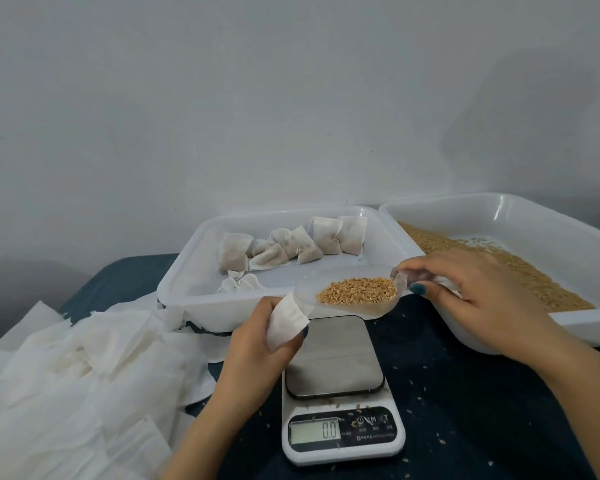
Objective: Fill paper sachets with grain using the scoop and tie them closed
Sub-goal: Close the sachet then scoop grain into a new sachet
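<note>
Sachet (286, 322), empty, gripped in the curled left hand (253, 348) above the scale (333, 358); right hand (482, 299) pinches the clear scoop (368, 308) by its handle, grain (359, 291) inside, lip apparently at the sachet mouth; beyond, filled sachets (291, 247) in a tray (177, 282), grain tray (568, 322) at right.

Dim soft light, perhaps slightly blurred edges

One head-worn camera looks forward and down from close above the near edge of the desk (465, 393), facing the wall (291, 98) behind.
</note>
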